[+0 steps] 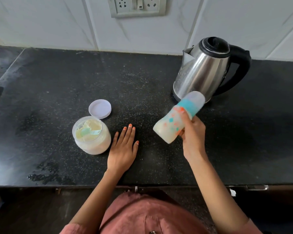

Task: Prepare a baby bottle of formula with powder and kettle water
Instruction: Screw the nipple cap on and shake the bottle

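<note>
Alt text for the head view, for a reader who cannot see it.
A person's right hand grips a capped baby bottle of milky formula, tilted above a black counter. The left hand rests flat beside an open powder jar; a white lid lies behind it, a steel kettle farther right.

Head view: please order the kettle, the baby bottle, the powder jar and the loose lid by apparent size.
1. kettle
2-3. baby bottle and powder jar: these look alike, and the bottle is lifted nearer the camera, so they are left unranked
4. lid
</note>
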A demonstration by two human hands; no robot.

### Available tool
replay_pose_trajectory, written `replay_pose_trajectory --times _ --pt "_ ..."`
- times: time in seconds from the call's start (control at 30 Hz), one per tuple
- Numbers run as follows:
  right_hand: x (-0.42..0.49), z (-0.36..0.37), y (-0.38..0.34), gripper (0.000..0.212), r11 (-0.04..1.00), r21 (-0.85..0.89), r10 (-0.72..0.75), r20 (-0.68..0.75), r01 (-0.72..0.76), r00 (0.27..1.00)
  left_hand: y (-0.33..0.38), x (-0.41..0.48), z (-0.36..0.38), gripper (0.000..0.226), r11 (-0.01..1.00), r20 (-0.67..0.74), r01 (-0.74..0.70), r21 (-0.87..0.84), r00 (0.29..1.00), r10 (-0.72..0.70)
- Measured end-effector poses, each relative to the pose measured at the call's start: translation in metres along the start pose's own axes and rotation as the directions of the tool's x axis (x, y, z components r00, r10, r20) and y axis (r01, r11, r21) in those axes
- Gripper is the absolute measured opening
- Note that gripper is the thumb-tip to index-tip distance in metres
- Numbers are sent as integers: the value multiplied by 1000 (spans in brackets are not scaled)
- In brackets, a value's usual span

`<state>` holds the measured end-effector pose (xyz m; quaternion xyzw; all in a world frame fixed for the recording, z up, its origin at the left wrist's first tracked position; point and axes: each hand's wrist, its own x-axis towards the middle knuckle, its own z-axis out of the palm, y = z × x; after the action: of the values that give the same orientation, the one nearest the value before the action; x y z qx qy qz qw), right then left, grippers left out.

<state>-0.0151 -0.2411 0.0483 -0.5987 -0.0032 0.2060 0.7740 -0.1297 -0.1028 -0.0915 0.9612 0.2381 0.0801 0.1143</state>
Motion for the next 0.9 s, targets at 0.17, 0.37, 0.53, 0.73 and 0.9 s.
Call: replay_pose_trajectory --times 0.17,0.37,0.53,0.73,0.9 --pt "-8 0 1 17 959 -277 12 234 54 972 0 0 -1 55 1000 1 -9 7 1000 9" --pt "9 -3 -15 5 997 77 -2 -80 8 997 0 0 0 54 1000 -15 -12 19 1000 12" --pt "-15 1 7 14 964 -261 98 190 -46 977 -1 0 1 54 1000 -7 -18 13 1000 18" --pt "3 2 -1 19 993 100 73 -42 -68 996 0 1 0 54 1000 -24 -18 12 1000 18" --pt "-17 7 7 13 967 -248 109 211 -55 971 0 0 -1 54 999 -24 -26 21 999 27"
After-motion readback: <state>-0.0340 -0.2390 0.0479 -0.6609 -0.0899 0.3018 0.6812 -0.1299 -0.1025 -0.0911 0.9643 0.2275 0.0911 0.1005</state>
